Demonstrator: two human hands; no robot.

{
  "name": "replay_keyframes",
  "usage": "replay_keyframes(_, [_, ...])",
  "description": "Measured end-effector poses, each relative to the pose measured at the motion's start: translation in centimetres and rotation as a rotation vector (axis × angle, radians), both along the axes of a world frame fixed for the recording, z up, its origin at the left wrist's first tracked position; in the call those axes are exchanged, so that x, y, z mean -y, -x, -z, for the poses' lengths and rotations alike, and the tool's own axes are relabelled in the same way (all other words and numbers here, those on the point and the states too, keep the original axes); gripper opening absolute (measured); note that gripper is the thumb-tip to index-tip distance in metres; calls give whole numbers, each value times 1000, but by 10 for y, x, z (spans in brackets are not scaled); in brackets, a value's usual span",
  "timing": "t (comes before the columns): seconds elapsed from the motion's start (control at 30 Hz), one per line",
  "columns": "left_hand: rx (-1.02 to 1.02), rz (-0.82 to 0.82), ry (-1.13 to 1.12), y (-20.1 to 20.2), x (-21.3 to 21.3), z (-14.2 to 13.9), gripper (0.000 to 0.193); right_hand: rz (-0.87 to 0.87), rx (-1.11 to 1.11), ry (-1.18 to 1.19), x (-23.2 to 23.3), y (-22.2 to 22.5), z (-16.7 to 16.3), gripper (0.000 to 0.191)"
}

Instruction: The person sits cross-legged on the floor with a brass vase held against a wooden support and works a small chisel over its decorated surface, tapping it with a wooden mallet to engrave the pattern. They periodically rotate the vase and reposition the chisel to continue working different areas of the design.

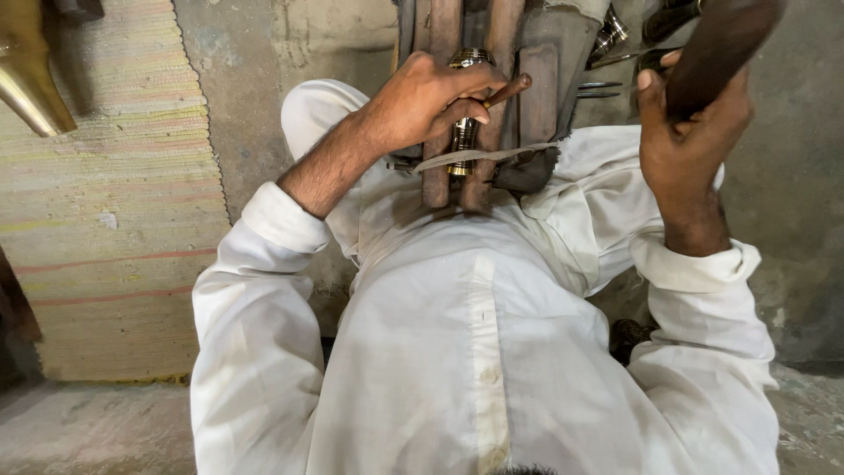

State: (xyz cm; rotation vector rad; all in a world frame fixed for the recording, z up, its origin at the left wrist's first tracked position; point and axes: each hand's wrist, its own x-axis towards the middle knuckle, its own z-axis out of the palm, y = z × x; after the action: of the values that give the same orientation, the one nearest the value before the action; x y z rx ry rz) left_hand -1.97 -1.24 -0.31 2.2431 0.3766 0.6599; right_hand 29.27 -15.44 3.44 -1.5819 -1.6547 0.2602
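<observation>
My left hand (422,101) grips a thin wooden-handled tool (510,90) and presses down beside a small ridged brass piece (464,132) that stands between upright wooden bars (437,167). My right hand (690,132) is raised at the upper right, closed around a thick dark wooden club (721,44). A pale strap (492,156) runs across the bars just below the brass piece. Both arms wear rolled white sleeves.
A striped woven mat (114,202) covers the floor at the left. A brass cone-shaped object (26,79) pokes in at the top left. Metal tools (615,44) lie beyond the bars at the top. Grey concrete floor (791,220) lies to the right.
</observation>
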Motion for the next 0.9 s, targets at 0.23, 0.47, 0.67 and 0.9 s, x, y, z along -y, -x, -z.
replay_keyframes(0.23, [10, -10, -19, -1, 0, 5, 34, -76, 587, 36, -2, -3, -13, 30])
replay_keyframes(0.47, [-57, -32, 3, -3, 1, 0, 33, -133, 505, 49, -6, -7, -24, 35])
replay_keyframes(0.67, [11, -9, -4, -3, 0, 0, 33, -119, 517, 45, -10, -6, -22, 30])
replay_keyframes(0.9, [45, 5, -22, -4, -1, 8, 33, -170, 425, 26, -11, -6, -25, 31])
